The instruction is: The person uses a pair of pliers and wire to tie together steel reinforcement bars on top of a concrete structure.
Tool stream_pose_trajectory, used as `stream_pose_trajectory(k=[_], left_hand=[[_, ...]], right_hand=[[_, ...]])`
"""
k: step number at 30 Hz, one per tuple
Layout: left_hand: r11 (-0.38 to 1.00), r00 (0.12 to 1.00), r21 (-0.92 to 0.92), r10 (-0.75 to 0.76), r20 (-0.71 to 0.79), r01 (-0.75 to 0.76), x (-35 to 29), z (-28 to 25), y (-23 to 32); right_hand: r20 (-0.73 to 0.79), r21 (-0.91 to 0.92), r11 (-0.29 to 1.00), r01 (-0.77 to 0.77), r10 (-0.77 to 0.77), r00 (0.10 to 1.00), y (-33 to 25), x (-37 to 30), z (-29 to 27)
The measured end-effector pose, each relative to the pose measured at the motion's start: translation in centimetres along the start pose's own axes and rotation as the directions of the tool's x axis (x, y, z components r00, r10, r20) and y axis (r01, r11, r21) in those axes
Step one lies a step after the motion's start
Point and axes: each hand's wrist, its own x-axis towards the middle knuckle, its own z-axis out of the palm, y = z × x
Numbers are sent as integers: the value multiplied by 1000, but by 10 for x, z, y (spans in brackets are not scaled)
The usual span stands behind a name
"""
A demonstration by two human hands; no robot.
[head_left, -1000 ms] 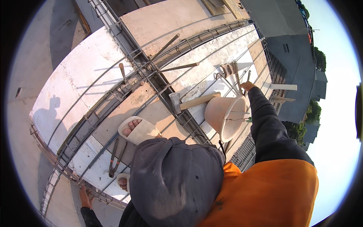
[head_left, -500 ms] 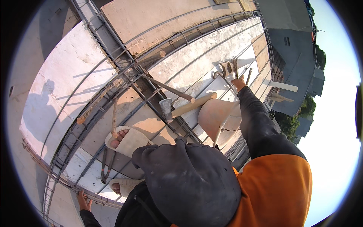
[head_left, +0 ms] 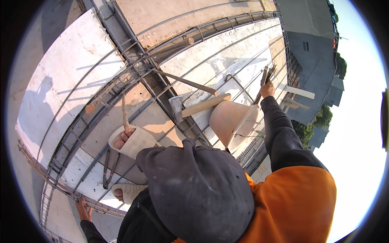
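Note:
My right hand (head_left: 266, 90), arm stretched to the far right, is closed on a bundle of thin wires (head_left: 271, 73). A narrow brown-edged object (head_left: 264, 75) stands up beside the wires at the fingers; its kind is unclear. Close to that arm, a pale pinkish bucket (head_left: 227, 121) lies tipped on its side. Left of it rests a hatchet (head_left: 207, 106) with a pale wooden handle. At the lower left, my left hand (head_left: 84, 209) has its fingers curled over the rebar (head_left: 67, 193) along the edge.
Rebar cages (head_left: 133, 67) cross between pale boards (head_left: 69, 69). Wooden sticks (head_left: 188, 84) poke up through the bars. Long-handled pliers (head_left: 107, 170) lie near my sandalled feet (head_left: 131, 141). A dark cap (head_left: 194, 190) covers the lower middle. Neighbouring buildings (head_left: 310, 73) stand beyond the right edge.
My right hand has moved right with the wires. A brown looped object beside them now shows as a narrow shape at the fingers. The bucket has turned, showing more of its mouth.

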Motion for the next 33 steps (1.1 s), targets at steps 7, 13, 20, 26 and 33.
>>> stream_pose_trajectory(k=[7, 13, 20, 26, 33], left_hand=[[1000, 999, 8, -19, -46, 19, -11, -25, -6], [1000, 1000, -4, -16, 22, 17, 20, -15, -13], [1000, 998, -21, 18, -54, -19, 5, -17, -19], [998, 998, -17, 61, -20, -61, 13, -14, -19], [995, 994, -21, 101, -26, -102, 18, -7, -22]], right_hand=[[132, 299, 947, 118, -164, 978, 4, 18, 19], [6, 376, 878, 296, -321, 947, 40, 33, 7], [-396, 233, 853, 467, -355, 847, 28, -21, -36], [-134, 424, 897, 126, -76, 988, 0, -24, -112], [-424, 551, 742, 383, -146, 894, -96, -57, -181]])
